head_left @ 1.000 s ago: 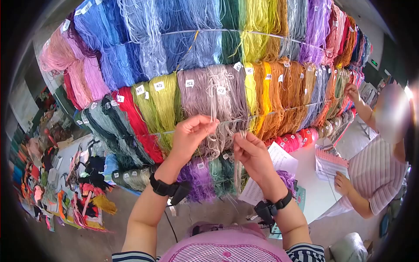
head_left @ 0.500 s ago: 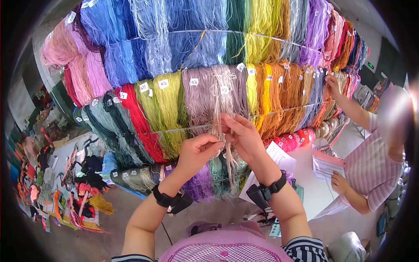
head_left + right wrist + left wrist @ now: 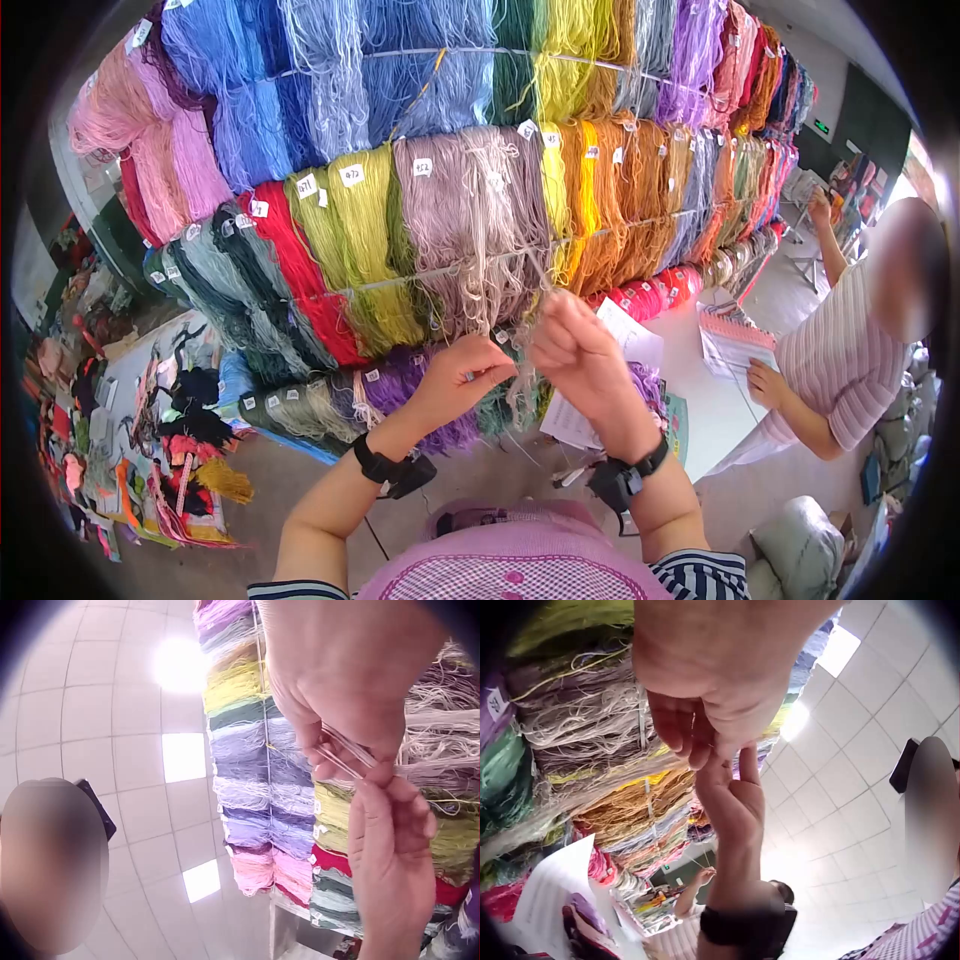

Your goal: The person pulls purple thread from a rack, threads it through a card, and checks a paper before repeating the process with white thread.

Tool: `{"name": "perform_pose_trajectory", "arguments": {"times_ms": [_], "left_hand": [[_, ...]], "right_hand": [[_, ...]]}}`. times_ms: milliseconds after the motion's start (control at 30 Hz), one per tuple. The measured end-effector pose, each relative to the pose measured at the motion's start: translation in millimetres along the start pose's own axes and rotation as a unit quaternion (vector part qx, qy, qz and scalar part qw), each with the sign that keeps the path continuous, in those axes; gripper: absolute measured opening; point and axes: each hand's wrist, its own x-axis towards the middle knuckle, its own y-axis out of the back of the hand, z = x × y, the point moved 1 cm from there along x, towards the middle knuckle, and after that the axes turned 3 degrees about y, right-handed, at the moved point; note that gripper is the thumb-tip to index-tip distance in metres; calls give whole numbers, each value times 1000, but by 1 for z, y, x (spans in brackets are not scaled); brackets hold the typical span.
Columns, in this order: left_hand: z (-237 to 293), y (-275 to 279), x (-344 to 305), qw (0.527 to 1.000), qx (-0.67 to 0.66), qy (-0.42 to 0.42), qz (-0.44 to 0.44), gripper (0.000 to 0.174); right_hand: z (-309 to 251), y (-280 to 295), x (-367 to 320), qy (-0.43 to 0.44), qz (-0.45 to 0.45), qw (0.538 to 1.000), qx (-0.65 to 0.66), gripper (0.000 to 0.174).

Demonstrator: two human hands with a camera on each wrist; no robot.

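In the head view, pale thread skeins (image 3: 480,220) hang over the middle row of the rack. My right hand (image 3: 582,352), fingers curled, grips pale threads just right of them. The thumb and fingertips of my left hand (image 3: 462,378) meet beside it, below the hanging skeins. The right wrist view has thin pale strands (image 3: 341,761) stretched under my right hand (image 3: 341,675), their end pinched by my left hand (image 3: 394,855). A pale bundle (image 3: 577,796) trails away from the hands in the left wrist view.
Number-labelled skeins in many colours, such as blue ones (image 3: 330,90), fill the rack. Loose threads lie on a table (image 3: 130,370) at left. At right, a person in a striped top (image 3: 850,350) stands by a notebook (image 3: 738,345) and papers (image 3: 632,335).
My right hand has drawn back from the hanging skeins, down and to the right, its fingers now more curled. My left hand is slightly lower. The other person's raised hand has moved off the rack.
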Motion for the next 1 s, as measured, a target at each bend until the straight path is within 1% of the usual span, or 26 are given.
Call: {"name": "perform_pose_trajectory", "arguments": {"times_ms": [33, 100, 133, 167, 200, 300, 333, 367, 400, 433, 467, 500, 533, 567, 600, 633, 700, 733, 767, 800, 867, 900, 933, 967, 1000], "left_hand": [[-6, -2, -4, 996, 67, -44, -34, 6], [-20, -3, -16, 997, 56, -38, -43, 7], [-28, -2, -21, 995, 73, -42, -57, 7], [-35, -2, -28, 992, 89, -45, -73, 7], [-40, -2, -37, 993, 72, -1, -88, 8], [-69, -15, -67, 989, 61, 18, -133, 9], [-73, -19, -76, 982, 56, 65, -168, 9], [-84, -25, -87, 978, 38, 65, -193, 9], [-100, -35, -100, 967, 65, 88, -229, 9], [-110, -48, -112, 953, 90, 106, -269, 10], [-114, -58, -125, 945, 64, 102, -304, 10], [-119, -64, -132, 942, 66, 101, -313, 11], [-120, -77, -134, 941, 70, 98, -316, 12], [-110, -92, -132, 937, 56, 93, -331, 12], [-94, -100, -125, 938, 45, 105, -328, 13], [-76, -107, -118, 938, 37, 120, -324, 14], [-44, -132, -103, 939, 6, 133, -318, 16], [-35, -147, -96, 923, -84, 190, -325, 18], [-28, -164, -91, 896, -170, 245, -328, 20], [-22, -181, -87, 895, -170, 248, -329, 20], [-9, -218, -77, 834, -322, 329, -303, 23], [-3, -234, -69, 835, -322, 332, -300, 23], [3, -248, -61, 826, -281, 380, -308, 23], [6, -261, -55, 813, -240, 428, -314, 23], [1, -276, -50, 813, -238, 433, -309, 23]], "right_hand": [[-9, 6, -17, 8, -29, 1000, -8, 9], [-21, 15, -67, 33, 100, 991, -78, 8], [-29, 17, -95, 34, 154, 976, -149, 11], [-36, 24, -126, 32, 210, 953, -218, 14], [-40, 35, -160, 38, 273, 930, -242, 14], [-52, 60, -272, 57, 434, 848, -299, 11], [-58, 64, -308, 63, 473, 823, -309, 11], [-62, 66, -348, 69, 516, 793, -317, 12], [-67, 77, -390, 90, 569, 728, -371, 14], [-71, 79, -434, 104, 620, 652, -424, 15], [-75, 60, -466, 110, 664, 611, -417, 17], [-80, 45, -493, 120, 698, 574, -412, 20], [-86, 41, -533, 138, 719, 502, -461, 21], [-95, 42, -574, 152, 731, 430, -507, 22], [-103, 40, -609, 167, 745, 369, -531, 24], [-105, 24, -616, 193, 758, 316, -537, 22], [-120, 25, -648, 307, 719, 303, -546, 18], [-117, 16, -607, 379, 697, 328, -513, 15], [-116, 16, -578, 378, 708, 374, -465, 13], [-115, 22, -554, 377, 715, 418, -415, 12], [-111, 53, -507, 187, 712, 328, -592, 11], [-105, 77, -484, 172, 663, 339, -644, 10], [-98, 97, -458, 158, 610, 350, -693, 10], [-89, 107, -426, 158, 571, 405, -696, 8], [-77, 112, -393, 176, 542, 463, -679, 7]]}}
